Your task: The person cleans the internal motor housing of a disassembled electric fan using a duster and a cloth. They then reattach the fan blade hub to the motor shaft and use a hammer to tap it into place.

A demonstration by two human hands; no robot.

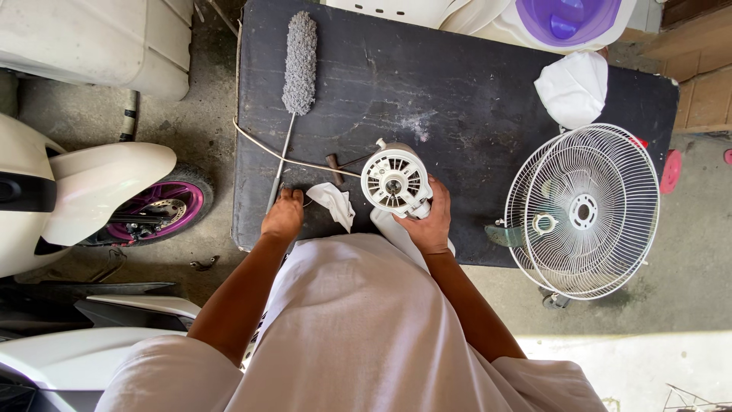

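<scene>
Right hand (433, 223) fingers wrapped around the lower side of the white fan motor (395, 181), clamped on it; the motor stands tilted on the near part of the black tabletop (457, 91), vented face up toward the camera. Left hand (284, 217) rests at the near edge of the tabletop, fingers curled together at the end of the duster handle; whether they actually grip the handle cannot be told. A crumpled white cloth (334, 203) lies between the two hands, just beside the motor.

Risks, as a judgement: the motor is held by one hand only and sits close to the near edge, so a loose grip could let it roll or drop off toward the person's lap. The thin cord (263, 147) runs from the motor across the tabletop and passes the duster (299, 65) handle; tugging either could snag the other and jerk the motor. A small brown-handled tool (334, 167) lies just beside the motor and could be knocked away.

Further out, the white wire fan guards (583, 210) overhang the right edge of the tabletop and look easy to bump off. A second white cloth (573, 85) lies at the far right. A scooter wheel (156, 207) stands on the floor to the left.
</scene>
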